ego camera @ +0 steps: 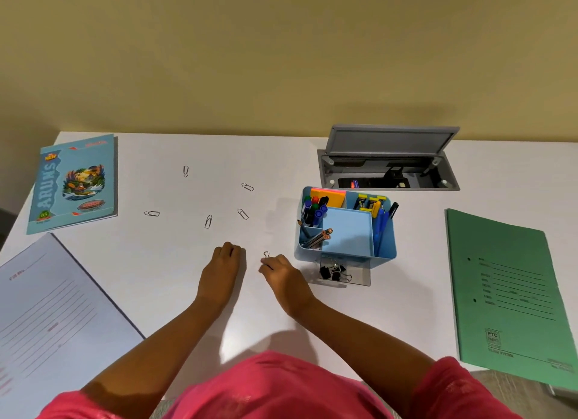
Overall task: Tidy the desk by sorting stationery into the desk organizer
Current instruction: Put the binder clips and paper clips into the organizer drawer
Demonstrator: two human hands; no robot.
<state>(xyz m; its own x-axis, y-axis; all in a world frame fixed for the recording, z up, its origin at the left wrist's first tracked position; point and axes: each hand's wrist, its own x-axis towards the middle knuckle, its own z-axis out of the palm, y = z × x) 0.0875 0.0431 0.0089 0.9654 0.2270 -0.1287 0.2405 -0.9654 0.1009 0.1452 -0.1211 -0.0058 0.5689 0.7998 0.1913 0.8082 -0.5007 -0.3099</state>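
Observation:
A blue desk organizer (347, 228) stands right of centre, holding markers, pencils, pens, sticky notes and staple boxes. Its clear drawer (359, 275) is pulled out in front and holds black binder clips (334, 272). My right hand (278, 270) sits just left of the drawer and pinches a paper clip (266, 255) at its fingertips. My left hand (225, 259) rests on the white desk (187, 262) with its fingers curled under; whether it holds anything is hidden. Several loose paper clips (208, 221) lie scattered on the desk beyond the hands.
A blue notebook (75, 182) lies at the far left, a pale lilac file (53, 318) at the near left, a green file (509, 296) at the right. An open grey cable hatch (387, 165) sits behind the organizer.

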